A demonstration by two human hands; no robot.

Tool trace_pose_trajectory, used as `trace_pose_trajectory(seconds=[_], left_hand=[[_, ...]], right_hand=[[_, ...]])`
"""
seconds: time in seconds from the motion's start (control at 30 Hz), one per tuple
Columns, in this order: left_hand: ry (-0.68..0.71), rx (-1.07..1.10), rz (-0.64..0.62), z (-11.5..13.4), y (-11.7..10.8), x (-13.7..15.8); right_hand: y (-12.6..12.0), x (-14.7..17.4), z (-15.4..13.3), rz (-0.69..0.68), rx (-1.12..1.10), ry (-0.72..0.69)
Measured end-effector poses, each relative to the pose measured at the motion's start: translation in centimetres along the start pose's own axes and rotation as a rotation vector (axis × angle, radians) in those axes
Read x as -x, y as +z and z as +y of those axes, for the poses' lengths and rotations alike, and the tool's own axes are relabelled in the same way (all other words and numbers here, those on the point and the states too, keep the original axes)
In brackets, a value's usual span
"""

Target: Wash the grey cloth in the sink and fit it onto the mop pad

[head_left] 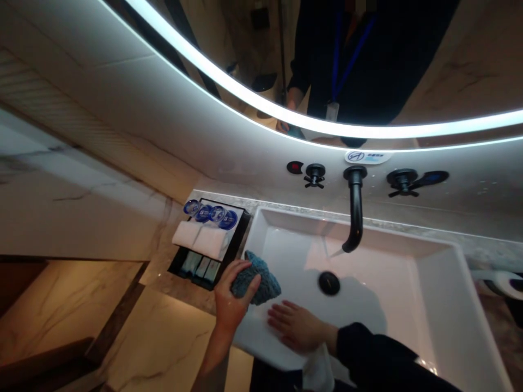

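Note:
My left hand (231,294) grips a crumpled blue-grey cloth (258,280), thumb on the near side and fingers over the top. The cloth is over the left rim of the white rectangular sink (286,247); whether it touches the rim I cannot tell. To the right, my right hand (300,326) is above the front left part of the basin. Its fingers are stretched out toward the cloth, and nothing shows in it. A dark sleeve covers the right forearm. Farther right in the basin is a round black drain plug (329,283).
A black wall spout (355,212) reaches over the basin between two black cross handles (315,175). Left of the sink stands a black tray (241,231) with white folded towels (200,238), blue-lidded items (216,213) and small packets (200,267). A lit mirror reflects a person in dark clothes.

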State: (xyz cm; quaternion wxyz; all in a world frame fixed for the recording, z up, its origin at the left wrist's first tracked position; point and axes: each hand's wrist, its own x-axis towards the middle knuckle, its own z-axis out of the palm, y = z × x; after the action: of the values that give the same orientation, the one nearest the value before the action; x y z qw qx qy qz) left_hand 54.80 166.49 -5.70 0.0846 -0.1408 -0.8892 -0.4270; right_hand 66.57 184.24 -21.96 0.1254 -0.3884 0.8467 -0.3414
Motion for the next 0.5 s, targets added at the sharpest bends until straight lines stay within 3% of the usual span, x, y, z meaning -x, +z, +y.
trace_pose_trajectory(seconds=[0.07,0.17,0.27,0.37,0.5], left_hand=[[0.001,0.006,-0.01,0.2,-0.2,0.1],[-0.014,0.011,-0.015,0.2,-0.4,0.3],[-0.055,0.034,-0.023,-0.3,-0.2,0.1],[-0.176,0.099,-0.034,-0.8,1.2,-0.4],[-0.514,0.346,-0.07,-0.6,5.2,-1.6]], right_hand=[[0.4,-3.9,0.1,0.052,-0.02,0.026],[-1.9,-5.1,3.2,0.177,-0.092,0.277],[-6.4,-1.4,7.6,0.388,-0.132,0.653],[-10.6,3.6,10.6,0.533,-0.137,0.932],[-13.3,5.7,11.4,0.601,-0.271,1.059]])
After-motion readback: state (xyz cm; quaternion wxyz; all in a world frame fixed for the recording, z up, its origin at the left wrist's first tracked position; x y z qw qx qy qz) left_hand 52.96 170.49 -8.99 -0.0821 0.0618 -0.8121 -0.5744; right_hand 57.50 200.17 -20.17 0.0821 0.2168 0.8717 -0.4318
